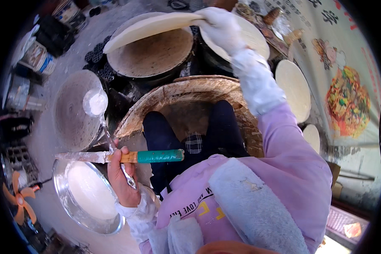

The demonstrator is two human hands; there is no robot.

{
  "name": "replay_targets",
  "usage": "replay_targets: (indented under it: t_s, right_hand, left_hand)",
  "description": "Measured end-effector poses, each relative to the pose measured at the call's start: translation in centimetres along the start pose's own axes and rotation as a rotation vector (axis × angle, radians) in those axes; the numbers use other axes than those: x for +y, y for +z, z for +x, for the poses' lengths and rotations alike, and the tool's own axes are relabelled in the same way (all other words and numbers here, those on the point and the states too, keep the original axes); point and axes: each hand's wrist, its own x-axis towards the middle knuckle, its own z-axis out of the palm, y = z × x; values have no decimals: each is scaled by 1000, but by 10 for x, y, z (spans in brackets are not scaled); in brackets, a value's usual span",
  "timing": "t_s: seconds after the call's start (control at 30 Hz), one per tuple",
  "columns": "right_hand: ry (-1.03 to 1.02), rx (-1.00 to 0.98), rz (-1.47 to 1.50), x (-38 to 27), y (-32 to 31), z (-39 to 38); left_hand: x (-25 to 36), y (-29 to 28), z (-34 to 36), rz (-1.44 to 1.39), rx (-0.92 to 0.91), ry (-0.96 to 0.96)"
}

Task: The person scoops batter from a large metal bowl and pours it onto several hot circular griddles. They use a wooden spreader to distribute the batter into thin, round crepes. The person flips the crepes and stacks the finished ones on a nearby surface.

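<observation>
The right hand (pixel 222 27), in a white glove, has its grip pinched narrow on the edge of a thin pale round sheet (pixel 150 29), which arches leftward, raised over the middle pan (pixel 154 57); whether its far end touches the rim I cannot tell. The left hand (pixel 125 182), bare, has its grip closed around two things at once: a ladle (pixel 96 103) and a flat tool (pixel 82 157) with a wood and green handle, the two crossing at the fingers. The ladle's bowl, smeared white inside, appears over the right side of the left pan (pixel 74 114), whose grey surface is exposed. Just below that pan stands a shiny metal basin (pixel 61 186) with white batter (pixel 91 190) in it (it looks smooth and thick from here). To the right of the middle pan, another pale round (pixel 254 38) lies partly behind the gloved hand and its sleeve, and a further pale disc (pixel 290 91) sits near the wall banner (pixel 347 46). A crusted curved rim (pixel 173 91) bends around the person's knees, and dark briquettes (pixel 97 53) lie beside the middle pan
</observation>
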Motion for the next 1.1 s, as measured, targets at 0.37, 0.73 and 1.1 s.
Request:
replay_targets:
  t_s: [0.37,0.73,1.1]
  right_hand:
    - [623,-146,-298,-202,-315,-206]
    - [1574,864,-1279,-650,-498,-295]
    - [1829,1935,-1598,-900,-265,-526]
  left_hand:
    - [-41,82,26,291,-465,-347]
    - [-26,141,-26,944,-1427,-152]
    - [-52,184,-77,1122,-1964,15]
